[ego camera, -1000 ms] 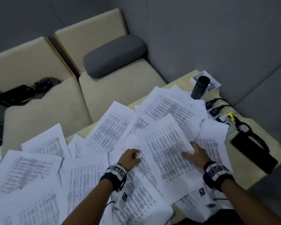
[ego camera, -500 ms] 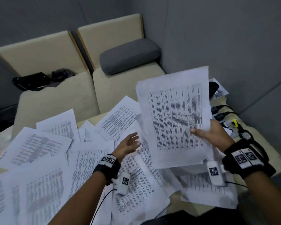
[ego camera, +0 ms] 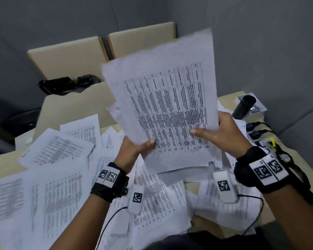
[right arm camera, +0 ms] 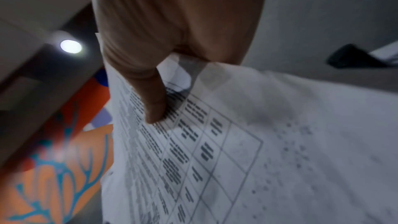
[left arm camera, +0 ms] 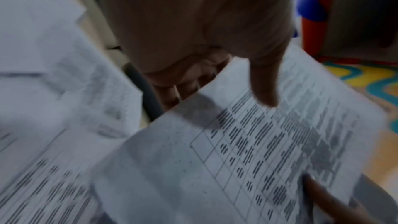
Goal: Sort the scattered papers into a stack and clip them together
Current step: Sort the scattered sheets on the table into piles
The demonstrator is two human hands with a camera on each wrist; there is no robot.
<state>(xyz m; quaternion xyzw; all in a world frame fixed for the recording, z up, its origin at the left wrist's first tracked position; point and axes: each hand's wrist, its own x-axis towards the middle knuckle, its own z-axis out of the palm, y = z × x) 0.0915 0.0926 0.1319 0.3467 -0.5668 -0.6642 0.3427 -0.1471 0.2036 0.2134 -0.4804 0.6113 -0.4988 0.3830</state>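
— Holding up a few sheets, is that it?

— Yes. The raised sheets (ego camera: 163, 105) stand nearly upright above the table (ego camera: 229, 98), long axis running up and away from the person, top edge tipped a little to the right. The printed table faces the head camera, its rows turned sideways.

— And the hands?

— The left hand (ego camera: 134, 150) pinches the lower left edge, thumb on the printed face, fingers behind the paper. The right hand (ego camera: 222, 130) grips the lower right edge the same way, thumb pressed flat on the print. Both wrist views show a thumb lying on the page.

— Where's the rest of the paper?

— The scattered papers (ego camera: 58, 148) lie loose across the table, overlapping, pointing every which way, mostly left of and beneath the arms.

— Anything you can't make out?

— How many sheets are held: at least two edges show at the top, blurred. The fingers behind the page are hidden. The text is unreadable. The raised sheets hide part of the beige sofa (ego camera: 70, 56). A black cylinder (ego camera: 243, 106) stands at the table's far right corner, beside cables (ego camera: 257, 129); what lies under it I cannot tell.
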